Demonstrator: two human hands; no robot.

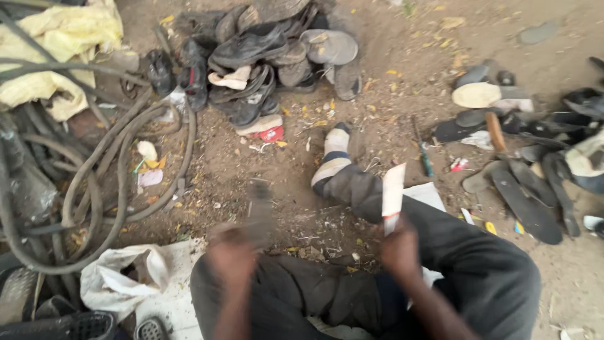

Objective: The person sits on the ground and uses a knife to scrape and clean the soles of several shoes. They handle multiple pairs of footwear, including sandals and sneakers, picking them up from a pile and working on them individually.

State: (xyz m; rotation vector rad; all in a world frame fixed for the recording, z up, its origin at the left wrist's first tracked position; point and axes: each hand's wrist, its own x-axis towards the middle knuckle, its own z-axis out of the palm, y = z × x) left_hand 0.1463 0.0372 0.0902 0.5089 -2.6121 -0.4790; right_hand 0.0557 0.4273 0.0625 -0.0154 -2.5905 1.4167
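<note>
While the person sits on the dirt ground [239, 157] with one leg stretched out toward 12 o'clock, the right hand [400, 250] is clenched around the bottom end of a flat white strip [394, 190], maybe a piece of sole or stiff sheet, hard to say. Its long axis runs nearly straight up and down in the head view, pointing from the fist toward 12 o'clock, with a bit of red showing right at the grip. So the strip sits directly above that hand, and this is plainly the hand nearest to it.

Left hand [231, 252] is a smear of motion blur. It looks closed on a dark upright thing [259, 211], possibly a tool or a bit of shoe, also rising toward 12 o'clock, but honestly I can't tell how tight the hold is or what the thing is. It's off at 9 o'clock from the strip, well apart from it, with the lap between.

Around them: a heap of worn shoes [264, 56] up at 12 o'clock, loose soles and sandals [525, 195] at 3 o'clock, coiled rubber hoses [107, 157] at 9 o'clock, a crumpled white cloth [119, 277] near the left knee, and a green-handled screwdriver [423, 151] lying on the ground just past the strip.
</note>
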